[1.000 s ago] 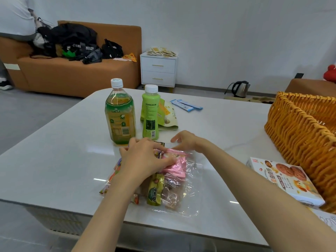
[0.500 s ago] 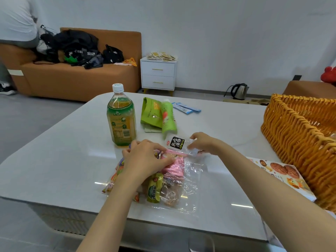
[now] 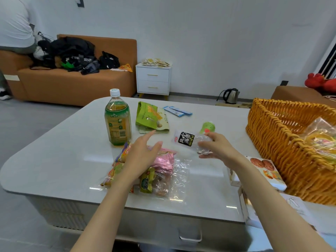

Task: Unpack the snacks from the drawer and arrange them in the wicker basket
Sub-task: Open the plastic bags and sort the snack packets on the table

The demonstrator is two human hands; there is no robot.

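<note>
A clear plastic bag of mixed snacks (image 3: 161, 177) lies on the white table (image 3: 60, 160) in front of me. My left hand (image 3: 141, 153) rests flat on the bag, fingers apart. My right hand (image 3: 216, 146) holds a small clear snack packet with a black label (image 3: 187, 140) just above the table, right of the bag. The orange wicker basket (image 3: 276, 142) stands at the table's right edge with a clear-wrapped package (image 3: 321, 137) inside. A small green bottle (image 3: 207, 127) lies on its side behind my right hand.
A tall green tea bottle (image 3: 117, 119) stands behind the bag, next to a green snack pouch (image 3: 151, 118) and blue sachets (image 3: 177, 110). A cookie box (image 3: 263, 171) lies against the basket. A drawer handle (image 3: 190, 235) shows under the table edge. A person sits on the sofa (image 3: 72, 82) far left.
My right hand has pulled the black-labelled packet out of the bag and moved it right. The small green bottle has toppled and rolled right. My left hand has opened over the bag.
</note>
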